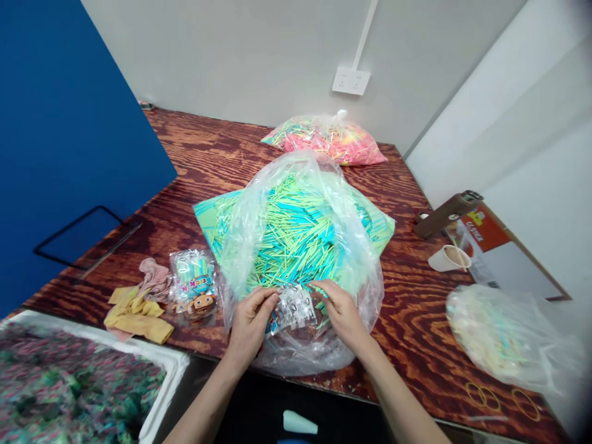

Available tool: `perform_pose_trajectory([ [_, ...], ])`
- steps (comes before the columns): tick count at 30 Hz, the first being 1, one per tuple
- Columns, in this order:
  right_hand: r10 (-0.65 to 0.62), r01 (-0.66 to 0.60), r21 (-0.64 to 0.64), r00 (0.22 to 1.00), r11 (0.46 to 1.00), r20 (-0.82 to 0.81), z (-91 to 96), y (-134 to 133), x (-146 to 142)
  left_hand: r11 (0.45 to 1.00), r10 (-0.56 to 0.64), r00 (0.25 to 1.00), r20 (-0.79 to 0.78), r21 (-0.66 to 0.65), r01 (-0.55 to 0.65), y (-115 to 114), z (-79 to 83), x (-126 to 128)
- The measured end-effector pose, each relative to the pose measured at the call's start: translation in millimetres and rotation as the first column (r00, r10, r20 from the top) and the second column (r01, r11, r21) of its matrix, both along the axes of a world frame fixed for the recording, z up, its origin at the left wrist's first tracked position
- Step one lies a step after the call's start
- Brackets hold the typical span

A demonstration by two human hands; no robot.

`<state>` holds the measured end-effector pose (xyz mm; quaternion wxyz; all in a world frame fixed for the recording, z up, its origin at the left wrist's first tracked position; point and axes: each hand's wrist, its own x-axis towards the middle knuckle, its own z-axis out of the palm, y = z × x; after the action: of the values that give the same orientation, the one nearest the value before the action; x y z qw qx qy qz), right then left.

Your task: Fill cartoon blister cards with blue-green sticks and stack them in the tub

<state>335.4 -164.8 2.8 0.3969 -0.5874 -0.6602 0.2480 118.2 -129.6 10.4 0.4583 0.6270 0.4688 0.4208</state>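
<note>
A large clear plastic bag (358, 262) lies wide open in front of me, full of thin green and blue sticks (296, 228). At its near edge my left hand (250, 320) pinches a small clear printed packet (298, 306) between thumb and fingers. Close to the packet's right side, my right hand (342, 311) is closed around a few of the thin sticks, whose ends show at the fingertips. How many it holds is hidden by the fingers. Left of the bag, other printed packets (194, 277) with a cartoon figure lie on the table.
Yellow and pink cloths or gloves (139, 311) lie at the left. Behind stands a tied bag of pink and mixed sticks (330, 140). At the right are a brown bottle (446, 214), a paper cup (448, 259), another plastic bag (504, 336) and rubber bands (483, 396).
</note>
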Motion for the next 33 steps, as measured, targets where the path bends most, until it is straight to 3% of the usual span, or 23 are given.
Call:
perform_pose_trajectory([
  [5,0.054,-0.081,0.04,0.89,0.996,0.452,4.6,35.7,26.2,1.0,-0.009,1.0,0.019,-0.001,0.009,1.1,0.1,4.4],
  [7,0.039,-0.06,0.021,0.844,0.998,0.536,8.5,46.6,32.1,1.0,-0.012,1.0,0.023,-0.001,0.012,1.0,1.2,7.0],
  [9,0.0,-0.023,0.036,0.846,0.999,0.533,13.2,52.6,34.1,1.0,-0.014,1.0,0.025,-0.004,0.014,0.8,2.0,9.3],
  [11,-0.06,0.039,0.062,0.917,0.997,0.394,19.6,53.6,31.0,1.0,-0.016,0.999,0.028,-0.002,0.016,0.3,2.3,10.9],
  [13,-0.123,0.122,0.029,0.991,0.992,0.052,28.5,50.9,22.1,1.0,-0.023,0.999,0.031,0.005,0.023,-0.1,2.0,12.0],
  [14,-0.148,0.148,-0.016,0.973,0.989,-0.174,33.8,49.0,15.6,1.0,-0.028,0.999,0.031,0.007,0.027,-0.3,1.7,12.5],
  [16,-0.173,0.136,-0.107,0.781,0.985,-0.6,44.6,45.2,0.0,0.999,-0.035,0.999,0.029,0.006,0.034,-0.9,1.2,14.1],
  [18,-0.176,0.084,-0.155,0.541,0.984,-0.823,53.4,42.7,-16.2,0.999,-0.037,0.999,0.035,-0.009,0.038,-1.9,0.6,16.5],
  [20,-0.176,0.049,-0.17,0.387,0.984,-0.905,58.3,41.1,-30.4,0.999,-0.038,0.998,0.055,-0.034,0.04,-3.1,-0.1,19.2],
  [22,-0.172,0.034,-0.17,0.329,0.985,-0.929,58.7,39.1,-41.1,0.997,-0.04,0.996,0.083,-0.066,0.046,-4.5,-1.0,21.3],
  [30,-0.277,0.052,-0.275,0.315,0.96,-0.908,49.2,20.9,-52.7,0.99,-0.019,0.988,0.15,-0.133,0.039,-9.6,-4.3,19.4],
  [33,-0.316,0.058,-0.319,0.385,0.946,-0.867,52.4,16.1,-53.0,0.996,-0.055,0.99,0.133,-0.06,0.063,-9.7,-0.3,19.7],
])
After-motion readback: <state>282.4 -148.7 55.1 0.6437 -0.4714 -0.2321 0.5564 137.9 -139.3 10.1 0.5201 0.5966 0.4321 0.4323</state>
